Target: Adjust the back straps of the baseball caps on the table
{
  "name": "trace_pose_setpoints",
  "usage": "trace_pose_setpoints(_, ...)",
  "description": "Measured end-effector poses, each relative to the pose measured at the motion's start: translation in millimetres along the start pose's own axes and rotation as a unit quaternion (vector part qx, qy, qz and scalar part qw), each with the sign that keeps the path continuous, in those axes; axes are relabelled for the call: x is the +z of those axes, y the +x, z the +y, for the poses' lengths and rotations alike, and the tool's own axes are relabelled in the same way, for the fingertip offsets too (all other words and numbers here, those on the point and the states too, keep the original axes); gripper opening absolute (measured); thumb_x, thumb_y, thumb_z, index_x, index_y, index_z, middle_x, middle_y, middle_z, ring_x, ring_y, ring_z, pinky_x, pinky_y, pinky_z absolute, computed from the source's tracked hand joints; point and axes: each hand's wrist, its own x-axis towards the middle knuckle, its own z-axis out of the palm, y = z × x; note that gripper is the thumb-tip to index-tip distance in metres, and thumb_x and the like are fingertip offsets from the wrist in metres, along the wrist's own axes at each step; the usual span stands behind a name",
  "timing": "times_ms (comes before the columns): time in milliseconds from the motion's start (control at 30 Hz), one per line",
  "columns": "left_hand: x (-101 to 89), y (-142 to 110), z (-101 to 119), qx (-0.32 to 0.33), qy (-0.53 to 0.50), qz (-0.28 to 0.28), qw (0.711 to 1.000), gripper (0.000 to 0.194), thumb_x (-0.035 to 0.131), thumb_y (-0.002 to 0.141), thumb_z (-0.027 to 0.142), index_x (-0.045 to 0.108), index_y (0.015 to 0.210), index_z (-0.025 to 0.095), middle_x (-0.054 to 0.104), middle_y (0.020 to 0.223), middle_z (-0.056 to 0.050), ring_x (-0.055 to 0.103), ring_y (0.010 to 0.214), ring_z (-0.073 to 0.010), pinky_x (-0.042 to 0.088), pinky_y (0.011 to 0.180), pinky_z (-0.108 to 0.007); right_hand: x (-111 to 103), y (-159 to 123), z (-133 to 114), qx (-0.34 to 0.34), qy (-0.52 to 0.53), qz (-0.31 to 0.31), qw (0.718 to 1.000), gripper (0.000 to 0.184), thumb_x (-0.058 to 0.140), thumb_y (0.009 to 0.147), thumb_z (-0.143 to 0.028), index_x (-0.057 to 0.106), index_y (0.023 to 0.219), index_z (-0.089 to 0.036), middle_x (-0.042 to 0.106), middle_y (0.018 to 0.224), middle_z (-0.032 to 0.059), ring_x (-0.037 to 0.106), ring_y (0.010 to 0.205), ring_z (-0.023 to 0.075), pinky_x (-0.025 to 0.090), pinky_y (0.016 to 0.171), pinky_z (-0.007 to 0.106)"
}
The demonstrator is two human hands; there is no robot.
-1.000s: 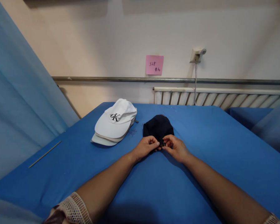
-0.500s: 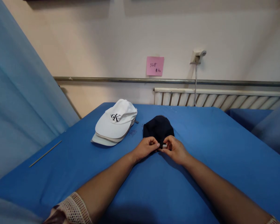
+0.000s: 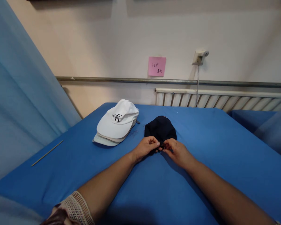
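Observation:
A black cap [image 3: 160, 128] lies on the blue-covered table [image 3: 140, 187], its near edge between my two hands. My left hand [image 3: 147, 147] pinches the cap's edge at the strap, thumb against fingers. Close beside it, my right hand [image 3: 176, 150] is also closed in a pinch on the strap end; the fingertips of both hands nearly meet. What exactly lies between the right fingertips is too small to make out. To the left sits a stack of light-coloured caps [image 3: 107, 141], topped by a white cap [image 3: 124, 117] with black letters on its front.
A thin stick [image 3: 47, 153] lies near the table's left side, beside a blue curtain [image 3: 25, 87]. Behind the table are a metal rail [image 3: 121, 80], a radiator [image 3: 215, 99], a pink note [image 3: 157, 66] and a wall socket [image 3: 198, 58] with a cable.
The small light-coloured buckle that showed at my right fingertips is now out of sight. My right fingers have moved slightly closer to the left ones. The view has shifted a little.

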Motion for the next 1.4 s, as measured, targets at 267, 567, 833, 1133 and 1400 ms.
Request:
trace_pose_setpoints(267,0.5,1.7,-3.7,0.025,-0.009,0.025,0.999,0.032,0.076,0.07,0.037,0.06,0.087,0.014,0.067,0.074,-0.003,0.062,0.061,-0.0112,0.036,0.051,-0.019,-0.8,1.7,3.8,0.041,0.112,0.093,0.988,0.016,0.063,0.083,-0.023,0.066,0.099,-0.023,0.065,0.088,0.0041,0.063,0.077,0.0174,0.052,0.071,0.032)
trace_pose_setpoints(567,7.7,-4.1,2.7,0.065,-0.021,0.05,0.996,0.027,0.076,0.07,0.032,0.062,0.085,0.014,0.062,0.071,0.0,0.06,0.062,-0.0102,0.046,0.059,-0.023,3.0,3.6,-0.1,0.103,0.31,0.143,0.934,0.021,0.076,0.071,-0.026,0.071,0.091,-0.025,0.06,0.097,0.0022,0.059,0.069,0.0112,0.051,0.064,0.026)
trace_pose_setpoints(833,9.6,-4.0,-0.9,0.043,-0.049,0.014,0.998,0.035,0.081,0.064,0.036,0.061,0.08,0.013,0.063,0.066,0.0,0.059,0.058,-0.0099,0.045,0.059,-0.023,3.2,2.9,-2.8,0.153,0.408,0.082,0.896,0.026,0.08,0.067,-0.029,0.071,0.091,-0.024,0.066,0.083,0.0,0.062,0.07,0.0122,0.052,0.068,0.027)
trace_pose_setpoints(1133,14.8,-3.0,-3.2,0.06,-0.019,0.032,0.998,0.03,0.079,0.066,0.034,0.06,0.078,0.013,0.064,0.066,-0.001,0.06,0.06,-0.0106,0.046,0.06,-0.023,4.2,3.8,-0.8,0.191,0.461,0.021,0.866,0.033,0.082,0.064,-0.036,0.067,0.09,-0.022,0.072,0.08,0.0005,0.069,0.075,0.0161,0.055,0.077,0.034)
trace_pose_setpoints(1400,11.3,-5.5,-2.8,0.101,0.055,0.005,0.993,0.019,0.069,0.074,0.022,0.067,0.091,0.014,0.067,0.08,-0.003,0.06,0.073,-0.0127,0.047,0.069,-0.026,1.8,6.2,-1.8,0.204,0.456,0.045,0.865,0.037,0.084,0.06,-0.04,0.067,0.087,-0.021,0.071,0.075,0.0006,0.067,0.07,0.0157,0.055,0.074,0.035)
